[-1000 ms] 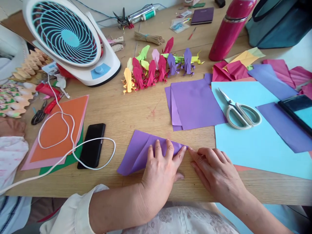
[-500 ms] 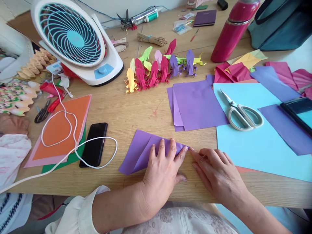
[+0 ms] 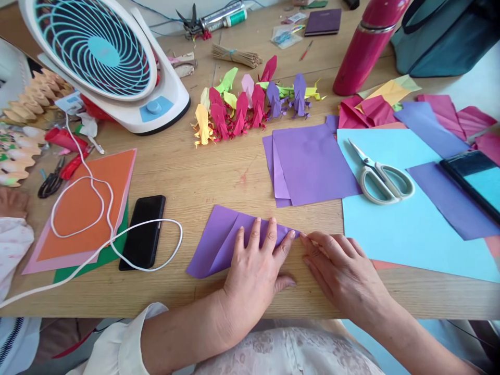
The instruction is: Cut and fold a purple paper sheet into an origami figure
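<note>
A folded purple paper (image 3: 213, 237) lies on the wooden table in front of me, its narrow tip pointing right. My left hand (image 3: 255, 265) rests on it with the fingers spread, pressing it down. The fingertips of my right hand (image 3: 339, 265) are pinched together at the paper's right tip. Behind, to the right, is a stack of purple sheets (image 3: 316, 166). White-handled scissors (image 3: 385, 179) lie on a large light blue sheet (image 3: 410, 234).
Several folded paper figures (image 3: 242, 107) stand at the back, near a fan (image 3: 101, 52) and a pink bottle (image 3: 367, 47). A phone (image 3: 144, 229) with a white cable (image 3: 179, 234) over it lies left of the paper. At the left edge is another person's sleeve (image 3: 13, 247).
The view has shifted slightly, so most things appear a little further left. Both hands keep nearly the same position on the purple paper.
</note>
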Demonstrator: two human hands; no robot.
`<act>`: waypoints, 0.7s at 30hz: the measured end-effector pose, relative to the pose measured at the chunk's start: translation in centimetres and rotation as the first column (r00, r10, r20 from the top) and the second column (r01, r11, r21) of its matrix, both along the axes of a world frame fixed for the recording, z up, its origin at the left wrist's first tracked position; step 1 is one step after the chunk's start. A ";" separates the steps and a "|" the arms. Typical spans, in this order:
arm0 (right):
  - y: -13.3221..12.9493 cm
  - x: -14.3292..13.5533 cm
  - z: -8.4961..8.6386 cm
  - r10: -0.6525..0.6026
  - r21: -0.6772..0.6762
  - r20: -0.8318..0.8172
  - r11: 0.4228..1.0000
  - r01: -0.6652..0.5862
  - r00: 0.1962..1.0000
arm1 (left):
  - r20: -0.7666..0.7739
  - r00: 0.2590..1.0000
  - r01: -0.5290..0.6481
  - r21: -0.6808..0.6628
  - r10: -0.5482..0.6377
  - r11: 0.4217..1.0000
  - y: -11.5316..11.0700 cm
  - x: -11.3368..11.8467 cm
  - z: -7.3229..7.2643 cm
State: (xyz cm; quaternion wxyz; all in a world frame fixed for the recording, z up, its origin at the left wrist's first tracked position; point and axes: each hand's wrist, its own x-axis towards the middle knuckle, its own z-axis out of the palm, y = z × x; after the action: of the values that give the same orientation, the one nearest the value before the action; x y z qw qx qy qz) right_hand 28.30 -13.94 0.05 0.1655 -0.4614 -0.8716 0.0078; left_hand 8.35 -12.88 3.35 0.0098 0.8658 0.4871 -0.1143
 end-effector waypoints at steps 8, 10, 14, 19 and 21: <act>0.2 -0.1 0.1 0.127 -0.041 -0.010 0.991 -0.127 0.992 | 0.000 1.000 -0.006 -0.025 0.006 1.000 0.1 0.0 0.1; 0.2 0.0 0.0 0.150 -0.043 -0.032 0.987 -0.152 0.988 | 0.000 1.000 -0.006 -0.026 0.006 1.000 0.1 0.0 0.0; 0.2 0.1 -0.2 0.134 -0.030 -0.060 0.990 -0.136 0.989 | 0.009 1.000 -0.010 -0.009 0.010 1.000 -0.3 -0.1 -0.3; 0.3 -0.1 -0.3 0.105 -0.053 -0.035 0.993 -0.107 0.994 | 0.031 0.999 0.023 0.027 -0.024 0.999 -0.2 -0.5 -0.6; 0.3 -0.2 -0.3 0.101 -0.049 -0.025 0.994 -0.102 0.995 | 0.042 0.998 0.054 0.035 -0.055 0.998 0.0 -0.7 -0.6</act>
State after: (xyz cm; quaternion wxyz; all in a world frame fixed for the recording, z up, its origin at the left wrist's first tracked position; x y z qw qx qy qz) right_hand 28.13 -13.66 -0.30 0.1629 -0.4205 -0.8915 0.0432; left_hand 7.69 -12.89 2.71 0.0024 0.8810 0.4650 -0.0873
